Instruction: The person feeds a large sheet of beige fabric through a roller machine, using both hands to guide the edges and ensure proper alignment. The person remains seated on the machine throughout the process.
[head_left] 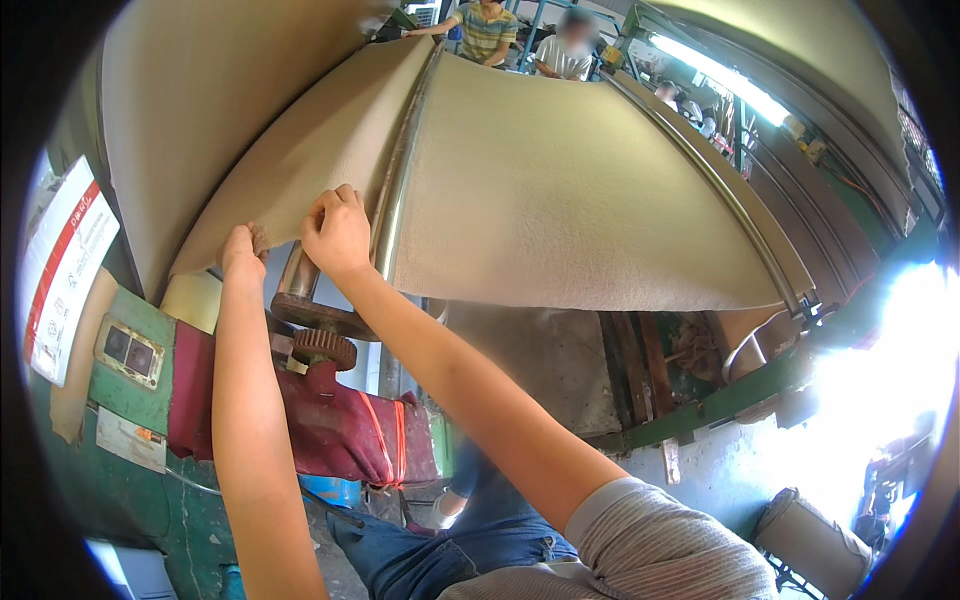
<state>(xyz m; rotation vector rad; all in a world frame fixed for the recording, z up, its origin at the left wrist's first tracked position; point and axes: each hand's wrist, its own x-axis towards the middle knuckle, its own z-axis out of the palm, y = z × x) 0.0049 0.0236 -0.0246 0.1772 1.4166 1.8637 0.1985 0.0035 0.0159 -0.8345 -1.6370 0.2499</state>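
Observation:
A wide sheet of tan, fuzzy fabric (560, 190) stretches over metal rollers in front of me. My left hand (243, 252) is closed on the near edge of the fabric, at the left, with a bit of bunched cloth at its fingers. Just right of it, my right hand (338, 232) is closed too, its fingers pinching the same edge beside a shiny metal roller (400, 180). Both arms reach forward, the right one crossing over the machine frame. The fingertips of both hands are partly hidden.
A rusty gear (324, 348) and a dark red cloth cover (335, 425) tied with orange cord lie below my hands. A second roller (705, 175) runs at right. Two people stand at the far end; one person's arm (432, 28) touches the fabric. A green socket panel (132, 355) is at left.

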